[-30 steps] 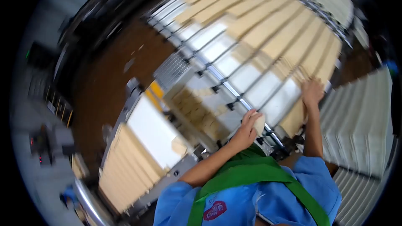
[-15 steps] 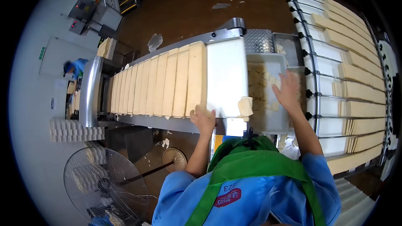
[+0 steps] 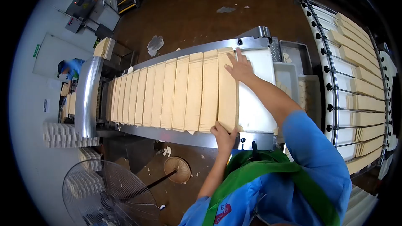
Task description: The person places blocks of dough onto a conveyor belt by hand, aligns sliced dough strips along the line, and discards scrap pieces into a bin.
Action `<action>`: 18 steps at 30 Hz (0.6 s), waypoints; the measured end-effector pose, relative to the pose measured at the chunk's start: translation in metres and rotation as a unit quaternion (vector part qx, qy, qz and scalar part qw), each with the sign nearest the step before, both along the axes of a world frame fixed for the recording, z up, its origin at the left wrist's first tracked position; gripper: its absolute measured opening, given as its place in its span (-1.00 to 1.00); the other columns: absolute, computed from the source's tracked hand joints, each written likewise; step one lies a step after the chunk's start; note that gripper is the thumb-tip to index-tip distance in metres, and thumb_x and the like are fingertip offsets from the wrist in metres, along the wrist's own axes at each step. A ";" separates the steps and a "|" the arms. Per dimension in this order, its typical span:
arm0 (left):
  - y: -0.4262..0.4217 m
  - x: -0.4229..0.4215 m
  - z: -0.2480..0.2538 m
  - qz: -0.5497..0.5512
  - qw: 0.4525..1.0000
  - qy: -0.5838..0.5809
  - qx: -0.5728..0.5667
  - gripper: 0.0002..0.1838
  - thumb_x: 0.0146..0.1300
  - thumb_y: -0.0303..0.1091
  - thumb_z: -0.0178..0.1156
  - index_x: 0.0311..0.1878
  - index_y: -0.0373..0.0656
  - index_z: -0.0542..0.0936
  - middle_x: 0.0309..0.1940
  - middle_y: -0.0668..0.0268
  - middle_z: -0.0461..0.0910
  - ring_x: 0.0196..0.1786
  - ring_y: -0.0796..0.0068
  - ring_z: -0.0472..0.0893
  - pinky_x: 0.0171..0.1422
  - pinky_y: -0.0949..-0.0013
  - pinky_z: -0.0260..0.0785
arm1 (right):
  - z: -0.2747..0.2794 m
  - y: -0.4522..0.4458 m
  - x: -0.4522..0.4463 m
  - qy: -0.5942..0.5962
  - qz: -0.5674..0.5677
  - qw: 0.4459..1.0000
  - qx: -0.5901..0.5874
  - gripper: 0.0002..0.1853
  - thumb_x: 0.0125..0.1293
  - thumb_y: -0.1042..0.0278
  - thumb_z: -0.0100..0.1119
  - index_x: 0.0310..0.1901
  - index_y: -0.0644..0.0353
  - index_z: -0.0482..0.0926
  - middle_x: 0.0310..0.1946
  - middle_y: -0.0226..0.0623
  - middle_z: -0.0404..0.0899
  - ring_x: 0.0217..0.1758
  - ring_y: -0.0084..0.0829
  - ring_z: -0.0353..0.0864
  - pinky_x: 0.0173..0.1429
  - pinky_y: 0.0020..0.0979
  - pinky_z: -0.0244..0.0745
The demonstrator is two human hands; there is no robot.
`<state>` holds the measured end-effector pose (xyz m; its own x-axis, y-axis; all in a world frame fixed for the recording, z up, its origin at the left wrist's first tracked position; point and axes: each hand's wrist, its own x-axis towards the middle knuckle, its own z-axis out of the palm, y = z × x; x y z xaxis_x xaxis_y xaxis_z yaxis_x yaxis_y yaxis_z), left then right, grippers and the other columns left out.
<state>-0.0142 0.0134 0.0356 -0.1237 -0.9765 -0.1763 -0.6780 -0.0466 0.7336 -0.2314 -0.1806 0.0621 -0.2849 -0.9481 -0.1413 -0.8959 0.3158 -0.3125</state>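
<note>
A row of long, pale cream stacks of thin sheets (image 3: pixel 168 94) lies crosswise on the white conveyor belt (image 3: pixel 256 94). At the row's right end is the last stack (image 3: pixel 227 96), under both my hands. My left hand (image 3: pixel 225 137) is at its near end, fingers and thumb bent around the end's two sides. My right hand (image 3: pixel 242 68) reaches across to the far end. Its fingers are spread, some resting on the stack's top and others beyond its right edge. The undersides of the fingers are hidden.
Grey bins (image 3: pixel 309 96) with cream scraps stand right of the belt's end. Further right, a rack (image 3: pixel 331 86) with metal bars carries more cream stacks. A fan (image 3: pixel 109 196) stands at lower left. A co-worker in blue (image 3: pixel 74 68) is at the far left.
My right hand has moved left from above the scrap bin to the last stack's far end. My left hand stays at the near end. The row now reaches further right, and the view has shifted.
</note>
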 end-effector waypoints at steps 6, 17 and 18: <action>-0.009 0.000 0.015 -0.067 0.997 -0.044 0.008 -0.10 0.06 -0.12 0.39 0.23 -0.49 0.07 0.05 -0.28 0.17 -0.10 -0.36 0.48 0.01 -0.04 0.44 | 0.011 -0.042 0.017 -0.025 -0.024 0.999 0.038 -0.23 0.27 -0.31 -0.01 0.43 -0.09 0.15 0.52 -0.05 -0.21 0.49 -0.03 0.06 0.38 -0.02 0.19; -0.037 -0.021 0.013 -0.243 0.967 -0.077 0.006 -0.02 -0.02 -0.14 0.40 0.29 -0.47 0.04 0.08 -0.29 0.17 0.05 -0.32 0.40 0.18 -0.01 0.34 | 0.025 0.021 -0.072 -0.069 -0.278 0.955 0.079 -0.17 0.03 -0.19 0.22 0.28 0.08 0.22 0.33 -0.04 0.10 0.23 -0.04 0.39 0.00 -0.12 0.51; -0.034 -0.027 0.006 -0.258 0.963 -0.076 0.003 -0.02 -0.02 -0.14 0.40 0.29 -0.47 0.04 0.08 -0.29 0.17 0.05 -0.32 0.40 0.18 -0.01 0.34 | 0.016 0.029 -0.077 -0.049 -0.280 0.958 0.049 -0.16 0.02 -0.16 0.25 0.28 0.11 0.21 0.37 0.00 0.01 0.26 0.00 0.36 0.05 -0.10 0.50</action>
<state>-0.0410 -0.0204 0.0420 -0.5655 -0.7904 -0.2354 -0.7108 0.3223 0.6253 -0.3088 -0.1520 0.0779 -0.7257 -0.6315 -0.2731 -0.5459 0.7701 -0.3301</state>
